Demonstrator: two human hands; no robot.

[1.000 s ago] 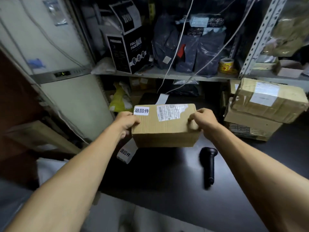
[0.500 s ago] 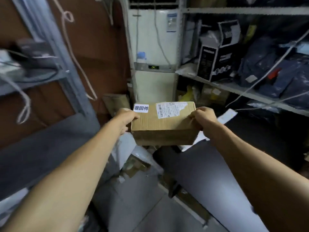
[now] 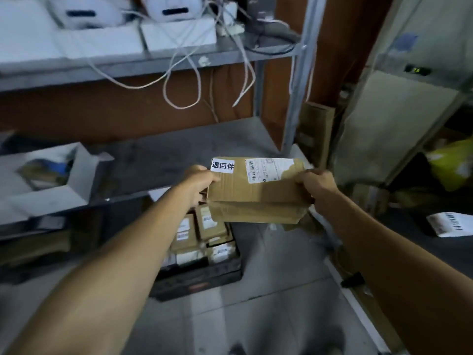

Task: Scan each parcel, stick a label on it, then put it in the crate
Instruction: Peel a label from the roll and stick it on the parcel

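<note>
Grey floor tiles carry the crate, lying below and nearer than the parcel, which the left hand and right hand grip by its short ends, long axis left-right.

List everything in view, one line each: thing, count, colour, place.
Parcel: one, brown cardboard, held in the air above the crate.
Crate: one, black, on the floor, holding several labelled brown parcels.
Shelving: one grey metal rack, behind; white boxes and cables on top.
Open box: one, white, middle shelf, left.
Printed label: one, white, dark surface at right.
Left hand: grips the parcel's left end.
Right hand: grips its right end.
</note>
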